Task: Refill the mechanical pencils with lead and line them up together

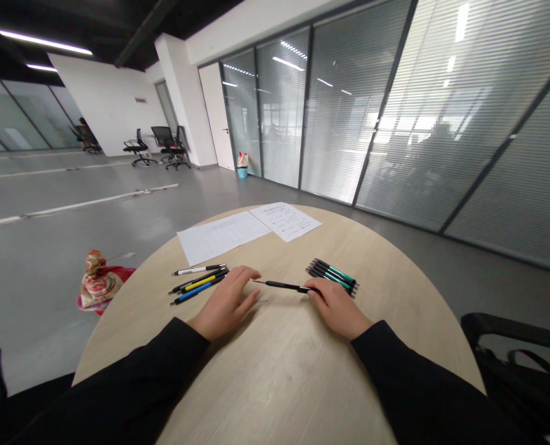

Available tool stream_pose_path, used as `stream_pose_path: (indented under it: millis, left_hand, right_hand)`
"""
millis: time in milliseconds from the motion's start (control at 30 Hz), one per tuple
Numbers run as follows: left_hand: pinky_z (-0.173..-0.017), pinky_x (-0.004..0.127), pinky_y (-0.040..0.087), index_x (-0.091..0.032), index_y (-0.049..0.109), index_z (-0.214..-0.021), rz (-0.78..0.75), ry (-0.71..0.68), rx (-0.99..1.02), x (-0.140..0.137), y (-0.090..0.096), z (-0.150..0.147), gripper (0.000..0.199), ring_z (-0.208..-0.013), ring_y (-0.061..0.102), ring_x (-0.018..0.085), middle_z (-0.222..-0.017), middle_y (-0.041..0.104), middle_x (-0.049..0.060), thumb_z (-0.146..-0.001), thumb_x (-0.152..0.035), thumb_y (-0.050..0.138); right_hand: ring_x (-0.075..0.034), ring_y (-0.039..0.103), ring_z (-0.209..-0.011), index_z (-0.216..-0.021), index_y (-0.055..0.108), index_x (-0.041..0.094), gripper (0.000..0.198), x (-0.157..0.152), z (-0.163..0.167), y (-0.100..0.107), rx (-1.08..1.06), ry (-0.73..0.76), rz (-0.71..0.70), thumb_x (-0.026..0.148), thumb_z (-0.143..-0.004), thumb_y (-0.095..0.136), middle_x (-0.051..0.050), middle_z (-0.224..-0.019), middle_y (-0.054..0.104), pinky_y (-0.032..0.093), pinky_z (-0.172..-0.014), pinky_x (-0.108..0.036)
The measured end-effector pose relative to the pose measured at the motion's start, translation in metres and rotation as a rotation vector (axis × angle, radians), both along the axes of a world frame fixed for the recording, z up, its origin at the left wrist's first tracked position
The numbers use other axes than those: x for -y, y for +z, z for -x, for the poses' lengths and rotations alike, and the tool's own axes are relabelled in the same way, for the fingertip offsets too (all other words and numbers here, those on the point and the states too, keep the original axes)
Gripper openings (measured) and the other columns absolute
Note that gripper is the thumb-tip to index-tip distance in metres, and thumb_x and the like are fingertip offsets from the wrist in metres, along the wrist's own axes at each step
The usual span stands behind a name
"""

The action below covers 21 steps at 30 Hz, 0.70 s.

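Between the thumb and fingers of my right hand is a slim black pen, pointing left just above the table, with a thin rod and narrow tip at its left end. My left hand hovers by that tip, fingers apart, with nothing visibly held. Beside the left fingers lie a white pen, a yellow-barrelled pen, a blue pen and dark ones. Several black-and-green pens lie side by side just beyond my right hand. A faint thin mark below the pen is too unclear to name.
The round wooden table carries a blank-looking printed sheet and another printed sheet at its far side. A red-and-gold bag stands on the floor at left. A black chair is close on the right.
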<state>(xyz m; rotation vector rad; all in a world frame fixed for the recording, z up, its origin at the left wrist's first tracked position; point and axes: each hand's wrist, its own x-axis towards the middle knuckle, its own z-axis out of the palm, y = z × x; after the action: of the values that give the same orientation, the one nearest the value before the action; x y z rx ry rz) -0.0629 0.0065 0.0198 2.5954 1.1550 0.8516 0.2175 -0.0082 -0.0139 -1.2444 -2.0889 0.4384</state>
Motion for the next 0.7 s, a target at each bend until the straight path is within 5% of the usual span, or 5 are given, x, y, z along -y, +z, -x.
stream_pose_path:
  millis: [233, 700]
  left_hand:
    - [-0.084, 0.04, 0.048, -0.02, 0.054, -0.101, 0.012, 0.092, 0.012, -0.0031, 0.0019, 0.0012, 0.011, -0.09, 0.057, 0.023, -0.098, 0.059, 0.006, -0.095, -0.026, 0.047]
    - [-0.082, 0.036, 0.047, -0.02, 0.056, -0.09, 0.073, -0.02, -0.003, -0.0023, 0.0037, -0.0014, 0.014, -0.087, 0.055, 0.02, -0.097, 0.057, 0.006, -0.096, -0.02, 0.043]
  right_hand:
    - [-0.022, 0.064, -0.093, -0.099, 0.065, 0.018, 0.016, -0.0002, -0.0008, -0.0001, -0.016, 0.002, -0.004, 0.014, -0.094, 0.05, -0.007, -0.099, 0.07, 0.047, -0.086, -0.034]
    - [-0.021, 0.064, -0.093, -0.099, 0.065, 0.018, 0.016, 0.0008, 0.001, -0.0025, -0.007, 0.025, -0.016, 0.015, -0.094, 0.05, -0.007, -0.098, 0.07, 0.048, -0.086, -0.035]
